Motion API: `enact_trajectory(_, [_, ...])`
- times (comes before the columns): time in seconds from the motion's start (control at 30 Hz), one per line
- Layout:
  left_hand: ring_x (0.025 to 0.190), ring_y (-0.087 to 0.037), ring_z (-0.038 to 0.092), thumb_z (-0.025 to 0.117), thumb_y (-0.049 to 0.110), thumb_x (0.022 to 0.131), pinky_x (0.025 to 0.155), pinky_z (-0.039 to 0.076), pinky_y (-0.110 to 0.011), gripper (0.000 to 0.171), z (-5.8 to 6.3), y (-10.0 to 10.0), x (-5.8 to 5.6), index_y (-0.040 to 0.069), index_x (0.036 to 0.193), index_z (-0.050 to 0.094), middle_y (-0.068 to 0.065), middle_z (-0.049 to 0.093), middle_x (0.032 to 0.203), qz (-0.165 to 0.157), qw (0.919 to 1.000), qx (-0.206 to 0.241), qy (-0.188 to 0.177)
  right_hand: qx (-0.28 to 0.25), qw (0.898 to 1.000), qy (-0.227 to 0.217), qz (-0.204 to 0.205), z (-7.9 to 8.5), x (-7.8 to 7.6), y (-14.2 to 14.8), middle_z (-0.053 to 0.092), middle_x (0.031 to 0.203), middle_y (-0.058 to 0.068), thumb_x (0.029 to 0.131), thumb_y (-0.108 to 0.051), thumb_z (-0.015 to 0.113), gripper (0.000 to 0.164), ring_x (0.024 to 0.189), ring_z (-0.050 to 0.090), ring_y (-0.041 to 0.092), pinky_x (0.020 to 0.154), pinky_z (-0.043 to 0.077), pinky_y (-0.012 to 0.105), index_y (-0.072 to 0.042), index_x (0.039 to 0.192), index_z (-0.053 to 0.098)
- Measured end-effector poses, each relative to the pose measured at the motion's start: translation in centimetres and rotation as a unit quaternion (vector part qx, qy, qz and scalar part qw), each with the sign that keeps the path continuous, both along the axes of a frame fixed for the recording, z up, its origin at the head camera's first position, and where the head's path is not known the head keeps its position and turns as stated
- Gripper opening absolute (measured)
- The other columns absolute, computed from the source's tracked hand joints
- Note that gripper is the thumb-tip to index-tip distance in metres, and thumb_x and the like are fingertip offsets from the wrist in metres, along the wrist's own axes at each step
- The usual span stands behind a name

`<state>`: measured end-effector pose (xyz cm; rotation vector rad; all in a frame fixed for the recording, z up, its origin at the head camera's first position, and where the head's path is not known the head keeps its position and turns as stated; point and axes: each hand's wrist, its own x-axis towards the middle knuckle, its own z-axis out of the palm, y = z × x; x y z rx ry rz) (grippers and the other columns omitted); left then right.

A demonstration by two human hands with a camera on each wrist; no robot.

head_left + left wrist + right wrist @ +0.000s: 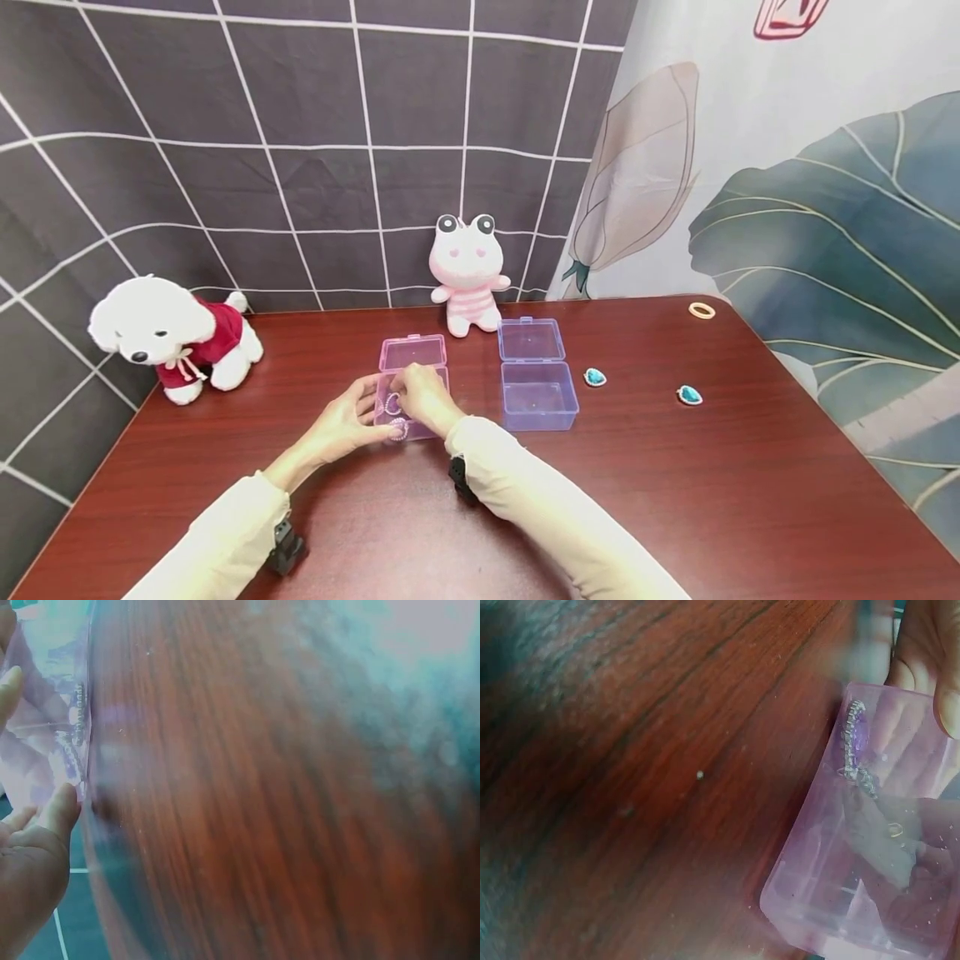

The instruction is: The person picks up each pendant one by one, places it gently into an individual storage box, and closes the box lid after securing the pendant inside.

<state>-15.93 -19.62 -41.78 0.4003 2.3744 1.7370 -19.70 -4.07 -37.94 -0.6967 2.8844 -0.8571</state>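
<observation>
A clear pink plastic box [422,430] stands on the table with its lid [412,354] raised at the back. My left hand [341,427] holds the box's left side, thumb at the near wall. My right hand [426,398] reaches inside, fingers bent downward. Close to its fingertips is a sparkling-edged gem [393,405]; whether they pinch it is hidden. Nearer the front wall, by the left thumb, sits a purple gem [860,739] with a rhinestone border. The left wrist view catches only part of the left hand [37,855] against the box.
An open blue box [538,408] stands right of the pink one. Two teal gems [595,377] lie farther right, with a pale ring [701,311] near the back edge. A pink frog plush [468,275] and white dog plush [176,333] sit along the back and left.
</observation>
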Motion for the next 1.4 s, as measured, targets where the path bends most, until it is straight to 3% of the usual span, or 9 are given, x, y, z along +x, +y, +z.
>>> enact_trajectory(0.37, [0.127,-0.044,0.042,0.079,0.009,0.074,0.097,0.047,-0.039,0.081,0.0,0.4,0.1,-0.006,0.137,0.03,-0.029,0.037,0.14,0.006,0.9997,-0.02,0.014,0.023,0.997,-0.069,0.03,0.8,-0.1,1.1,0.072,0.102,0.009,0.081,-0.002,0.069,0.02,0.096,0.066,0.02,0.083,0.053,0.026,-0.003,0.1,0.073])
enact_trajectory(0.63, [0.127,-0.045,0.041,0.078,0.01,0.075,0.099,0.045,-0.044,0.084,-0.2,0.5,0.5,-0.006,0.14,0.028,-0.031,0.035,0.141,0.017,0.999,-0.033,0.025,0.025,0.995,-0.05,0.08,1.5,0.0,2.2,0.072,0.089,0.009,0.081,-0.002,0.068,0.013,0.075,0.06,0.016,0.066,0.048,0.021,-0.001,0.093,0.073])
enact_trajectory(0.77, [0.131,-0.044,0.036,0.077,0.009,0.076,0.102,0.041,-0.044,0.094,-0.4,0.6,1.0,-0.006,0.146,0.015,-0.031,0.027,0.147,0.013,0.9994,-0.028,0.015,-0.03,0.993,-0.043,0.105,2.2,0.2,4.0,0.072,0.098,0.011,0.082,-0.002,0.067,0.021,0.09,0.066,0.019,0.078,0.053,0.022,0.001,0.102,0.071])
enact_trajectory(0.87, [0.135,-0.043,0.028,0.078,0.012,0.076,0.107,0.034,-0.045,0.106,0.0,0.6,1.3,-0.007,0.147,0.002,-0.03,0.017,0.151,0.013,0.9992,-0.039,0.001,-0.075,0.992,-0.027,0.099,3.2,-0.1,6.5,0.071,0.105,0.011,0.084,-0.005,0.066,0.023,0.1,0.066,0.022,0.088,0.053,0.027,0.0,0.106,0.07])
enact_trajectory(1.03, [0.141,-0.04,0.016,0.079,0.013,0.075,0.113,0.023,-0.049,0.111,2.1,0.9,1.2,-0.004,0.148,-0.002,-0.025,0.009,0.154,0.046,0.9974,-0.049,0.028,-0.191,0.978,-0.04,0.073,4.8,-1.1,12.6,0.069,0.102,0.021,0.086,-0.002,0.062,0.025,0.094,0.068,0.028,0.083,0.057,0.03,0.008,0.109,0.065])
enact_trajectory(1.17, [0.142,-0.035,0.018,0.077,0.009,0.077,0.114,0.023,-0.044,0.102,4.5,3.3,1.1,0.002,0.15,0.006,-0.017,0.015,0.156,0.062,0.9963,-0.003,0.059,-0.274,0.958,-0.082,0.016,5.0,-1.9,18.2,0.065,0.1,0.031,0.088,0.004,0.06,0.029,0.089,0.068,0.036,0.078,0.059,0.034,0.016,0.114,0.058])
enact_trajectory(1.23, [0.141,-0.033,0.022,0.076,0.008,0.077,0.114,0.025,-0.042,0.098,5.2,5.6,1.2,0.005,0.15,0.011,-0.015,0.02,0.155,0.053,0.997,0.027,0.05,-0.287,0.953,-0.096,-0.019,4.7,-2.2,20.9,0.066,0.099,0.03,0.089,0.001,0.06,0.032,0.088,0.069,0.032,0.079,0.058,0.036,0.016,0.116,0.056])
enact_trajectory(1.3, [0.141,-0.031,0.024,0.077,0.008,0.077,0.115,0.026,-0.04,0.096,5.4,8.1,1.4,0.005,0.15,0.015,-0.012,0.024,0.154,0.037,0.9971,0.057,0.034,-0.296,0.948,-0.108,-0.048,4.4,-2.4,23.5,0.068,0.095,0.023,0.09,-0.002,0.06,0.034,0.085,0.07,0.024,0.08,0.058,0.036,0.016,0.119,0.054])
enact_trajectory(1.4, [0.141,-0.033,0.024,0.077,0.008,0.076,0.115,0.026,-0.043,0.094,4.7,11.8,1.6,0.002,0.149,0.017,-0.015,0.023,0.154,0.008,0.9961,0.087,0.014,-0.312,0.939,-0.126,-0.075,3.7,-2.4,27.0,0.07,0.09,0.002,0.091,-0.005,0.06,0.039,0.082,0.068,0.01,0.081,0.058,0.033,0.017,0.122,0.051])
